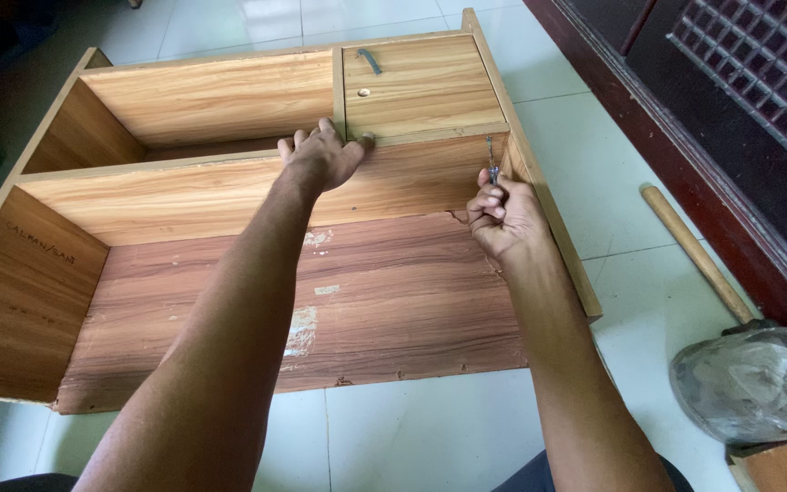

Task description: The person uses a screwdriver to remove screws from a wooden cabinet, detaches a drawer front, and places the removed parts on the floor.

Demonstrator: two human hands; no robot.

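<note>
Two hands worked on the light-brown wooden cabinet (229, 228) lying on the tiled floor (430, 428): left hand (321, 159) pressed flat, steadying its shelf; right hand (501, 217) gripped a slim metal screwdriver (491, 164), apparently mid-fastening, needing firm, square pressure.

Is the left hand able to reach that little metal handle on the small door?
Probably yes. The left hand rests on the shelf edge just below the small door, and nothing lies between it and the metal handle.
</note>
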